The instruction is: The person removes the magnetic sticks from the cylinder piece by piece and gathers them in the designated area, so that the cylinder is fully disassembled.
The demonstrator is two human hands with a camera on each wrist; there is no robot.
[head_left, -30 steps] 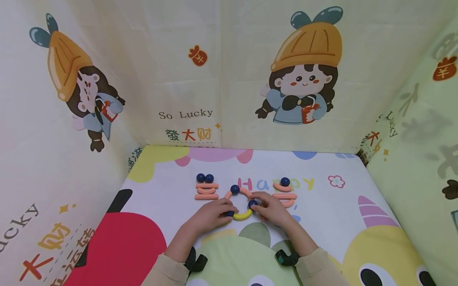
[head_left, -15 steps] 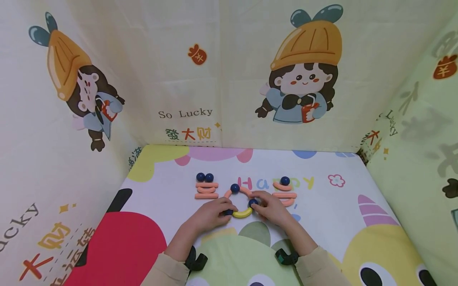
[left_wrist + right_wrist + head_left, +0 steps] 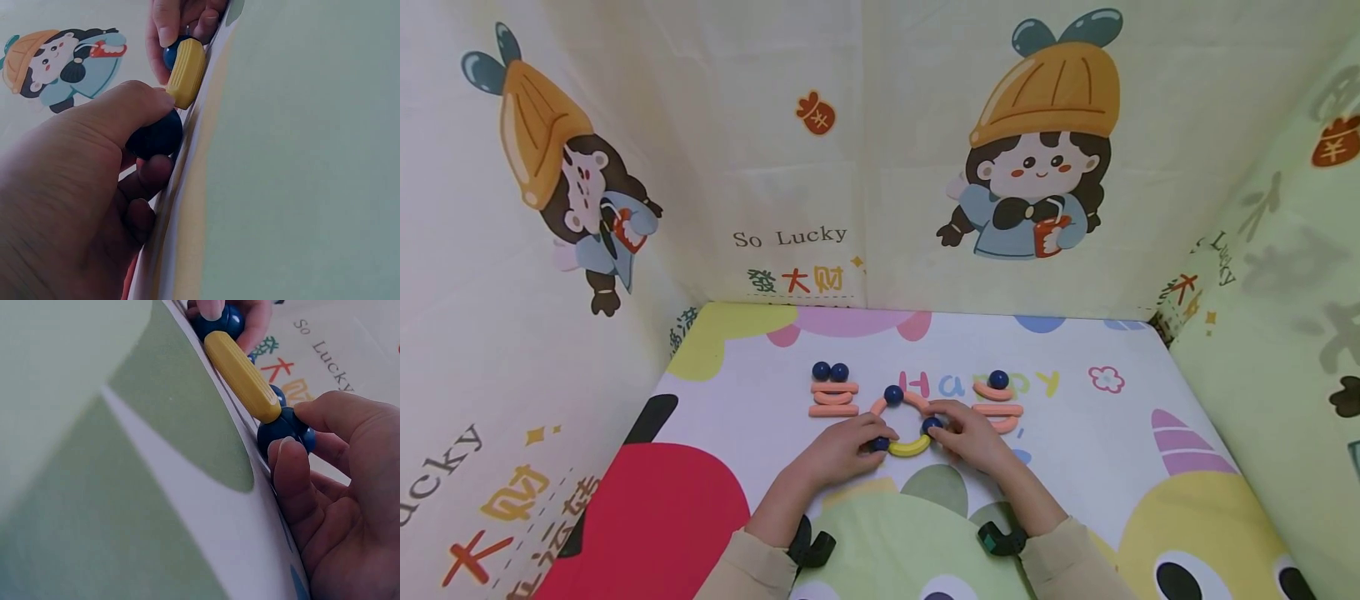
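A ring of curved rods and dark blue balls lies mid-table in the head view. At its near side is a yellow curved rod [image 3: 910, 448] with a ball at each end. My left hand [image 3: 846, 448] pinches the left ball [image 3: 156, 136] between thumb and fingers. The right ball [image 3: 278, 434] is held between the thumb and fingers of my right hand [image 3: 972, 435]. On the far side, a third ball [image 3: 893, 395] sits between a left pink curved rod [image 3: 878, 406] and a right pink curved rod [image 3: 916, 402]. My fingers partly cover the ring's sides.
Left of the ring, two blue balls [image 3: 831, 372] lie behind several pink rods [image 3: 833, 411]. On the right, one ball [image 3: 998, 380] lies by more pink rods [image 3: 997, 411]. Printed cloth walls [image 3: 895, 183] enclose the table [image 3: 1075, 450] at the back and sides.
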